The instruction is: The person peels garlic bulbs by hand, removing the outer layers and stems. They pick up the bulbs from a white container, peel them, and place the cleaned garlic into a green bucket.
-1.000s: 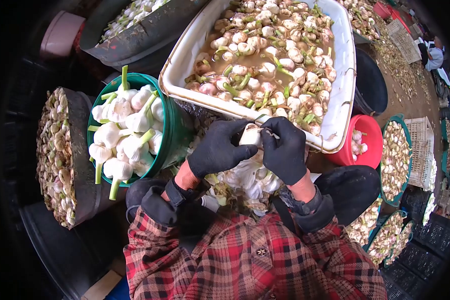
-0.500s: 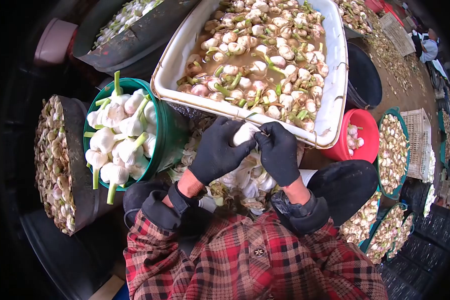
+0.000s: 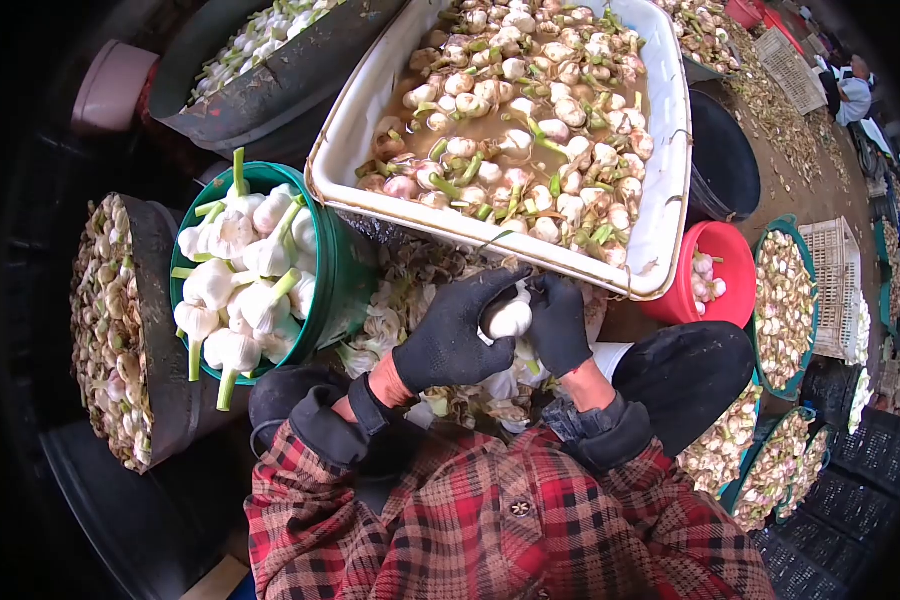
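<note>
My left hand point(image 3: 457, 330), in a black glove, is wrapped round a white garlic bulb point(image 3: 511, 318) in front of my lap. My right hand point(image 3: 560, 325), gloved too, is closed against the bulb's right side, its fingertips partly hidden. Under both hands lies a heap of garlic skins point(image 3: 495, 395). Just beyond them is a white tub point(image 3: 420, 222) of brownish water, full of unpeeled garlic bulbs point(image 3: 560, 130) with green stem stubs. To the left, a green bucket point(image 3: 345, 270) holds clean white garlic bulbs point(image 3: 232, 230) with stems.
At far left, a dark container point(image 3: 165, 300) is heaped with garlic scraps. A red bucket point(image 3: 735, 275) with a few bulbs stands right of the tub. Behind it are a black bucket point(image 3: 720, 150) and a pale crate point(image 3: 830, 280). Another person point(image 3: 854, 95) sits at far right.
The bulb has turned and come down a little, showing more of its round white side. My left hand has opened wider around it, and both hands have shifted slightly towards me.
</note>
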The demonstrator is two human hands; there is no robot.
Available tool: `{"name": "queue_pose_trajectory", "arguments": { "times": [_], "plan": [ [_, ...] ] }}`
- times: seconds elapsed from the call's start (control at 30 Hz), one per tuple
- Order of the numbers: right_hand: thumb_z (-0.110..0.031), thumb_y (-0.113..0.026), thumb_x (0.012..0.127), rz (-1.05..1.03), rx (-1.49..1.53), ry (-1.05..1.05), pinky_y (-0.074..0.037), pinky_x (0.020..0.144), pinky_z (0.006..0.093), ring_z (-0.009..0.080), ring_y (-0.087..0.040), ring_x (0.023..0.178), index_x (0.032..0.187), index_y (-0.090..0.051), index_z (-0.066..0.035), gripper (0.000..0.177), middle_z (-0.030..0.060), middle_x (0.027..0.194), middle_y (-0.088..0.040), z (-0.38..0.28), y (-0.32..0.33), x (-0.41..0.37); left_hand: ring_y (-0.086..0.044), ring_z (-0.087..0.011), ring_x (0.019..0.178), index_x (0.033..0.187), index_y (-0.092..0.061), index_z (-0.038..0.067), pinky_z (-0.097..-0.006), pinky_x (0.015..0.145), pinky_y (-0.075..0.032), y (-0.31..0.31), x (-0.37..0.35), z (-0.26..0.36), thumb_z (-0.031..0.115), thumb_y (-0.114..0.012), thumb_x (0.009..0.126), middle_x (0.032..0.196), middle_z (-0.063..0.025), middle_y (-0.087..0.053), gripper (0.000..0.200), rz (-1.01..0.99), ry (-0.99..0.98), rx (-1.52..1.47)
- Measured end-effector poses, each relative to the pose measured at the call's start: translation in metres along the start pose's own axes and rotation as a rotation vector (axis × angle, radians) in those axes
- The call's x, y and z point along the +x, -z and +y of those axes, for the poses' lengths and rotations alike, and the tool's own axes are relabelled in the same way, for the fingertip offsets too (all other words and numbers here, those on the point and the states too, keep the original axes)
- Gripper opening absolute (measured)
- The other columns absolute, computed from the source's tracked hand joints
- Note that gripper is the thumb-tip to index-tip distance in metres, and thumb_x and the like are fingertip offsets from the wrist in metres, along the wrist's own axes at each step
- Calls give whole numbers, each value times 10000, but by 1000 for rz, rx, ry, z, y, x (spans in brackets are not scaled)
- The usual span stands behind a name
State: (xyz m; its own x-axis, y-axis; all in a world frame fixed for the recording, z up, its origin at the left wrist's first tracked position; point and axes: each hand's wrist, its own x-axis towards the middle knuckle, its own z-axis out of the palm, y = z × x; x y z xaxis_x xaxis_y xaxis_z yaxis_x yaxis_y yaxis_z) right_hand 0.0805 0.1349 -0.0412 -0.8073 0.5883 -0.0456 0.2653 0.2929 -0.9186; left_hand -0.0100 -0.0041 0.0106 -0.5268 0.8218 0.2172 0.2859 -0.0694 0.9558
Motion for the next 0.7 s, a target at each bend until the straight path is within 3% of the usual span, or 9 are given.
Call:
{"name": "queue_pose_trajectory", "arguments": {
  "times": [0.07,0.13,0.2,0.27,0.33,0.47,0.53,0.63,0.7],
  "plan": [
    [9,-544,753,49,-198,88,-475,635,416,355,-644,708,807,-618,36,95,234,729,-628,-7,4,-4,-637,-280,886,1140,-586,-9,-355,808,-496,-2,-1,-6,138,-651,709,974,-177,-622,460,10,8,-75],
    [-4,-576,742,21,-163,116,-475,625,434,385,-632,702,803,-595,32,73,229,721,-620,9,4,-5,-627,-280,845,1063,-620,7,-357,794,-491,4,-1,-9,153,-659,683,934,-165,-620,409,-179,-13,22],
    [-10,-601,729,4,-178,226,-469,612,459,418,-616,703,808,-587,26,89,238,711,-606,11,7,-4,-618,-282,820,1028,-628,10,-361,788,-489,4,0,-7,159,-661,670,921,-161,-617,389,-166,6,6],
    [-8,-606,724,-11,-216,203,-467,612,470,433,-606,714,808,-588,24,92,246,712,-600,11,9,-2,-610,-283,796,993,-635,13,-365,781,-487,3,0,-6,165,-662,657,907,-157,-615,369,-157,25,-9],
    [-6,-611,720,-23,-253,176,-466,611,482,448,-596,724,808,-589,22,95,255,713,-594,13,11,-1,-631,-331,880,1002,-618,36,-372,817,-493,0,-3,-5,98,-621,600,939,-173,-618,407,-140,76,-31],
    [7,-627,694,-51,-363,193,-461,619,477,442,-592,731,803,-588,29,118,250,701,-581,24,10,5,-616,-344,1029,1022,-606,39,-382,884,-476,-9,-8,-13,92,-627,615,995,-179,-619,411,-97,-1,46],
    [18,-647,671,-47,-414,199,-457,612,460,425,-595,726,803,-585,29,147,231,686,-575,27,10,7,-539,-357,1190,1042,-593,44,-392,941,-450,-11,-11,-14,86,-632,636,1063,-187,-613,410,-106,52,54],
    [-23,-620,711,-97,-443,168,-478,669,507,473,-591,770,808,-607,43,118,277,751,-604,40,11,10,-475,-341,1272,1045,-573,37,-384,945,-448,-10,-10,-15,38,-608,673,1140,-192,-599,374,-176,53,27],
    [-66,-640,724,36,-503,105,-493,712,495,454,-610,796,834,-623,43,156,270,790,-626,69,8,13,-463,-329,1279,1038,-561,28,-374,940,-452,-10,-7,-5,14,-592,688,1163,-196,-589,352,-90,61,-151]
  ]
}}
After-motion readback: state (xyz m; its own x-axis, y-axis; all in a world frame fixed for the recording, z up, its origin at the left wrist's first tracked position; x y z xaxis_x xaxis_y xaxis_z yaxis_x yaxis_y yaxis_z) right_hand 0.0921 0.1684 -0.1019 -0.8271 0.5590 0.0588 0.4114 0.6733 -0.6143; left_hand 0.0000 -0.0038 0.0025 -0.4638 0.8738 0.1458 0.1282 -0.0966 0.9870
